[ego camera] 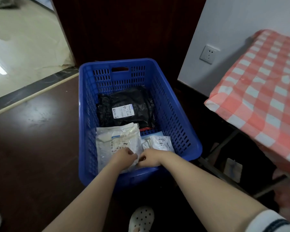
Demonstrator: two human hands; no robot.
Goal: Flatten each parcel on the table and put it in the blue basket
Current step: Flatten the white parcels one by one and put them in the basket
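The blue basket (pixel 179 118) stands on the dark floor below me. Inside it lie a black parcel (pixel 124 101) with a white label at the far end, a clear bubble-wrap parcel (pixel 119 141) at the near left, and a small white parcel (pixel 159 143) at the near right. Both my hands reach into the basket's near end. My left hand (pixel 125 156) pinches the near edge of the clear parcel. Beside it, my right hand (pixel 150 158) is curled on the same edge, fingertips almost touching the left hand.
A table with a red-and-white checked cloth (pixel 261 101) stands to the right, its metal legs (pixel 224 144) close to the basket. A white wall with a socket (pixel 208 54) is behind it. A doorway to a pale floor opens at left. My white slipper (pixel 141 218) is below.
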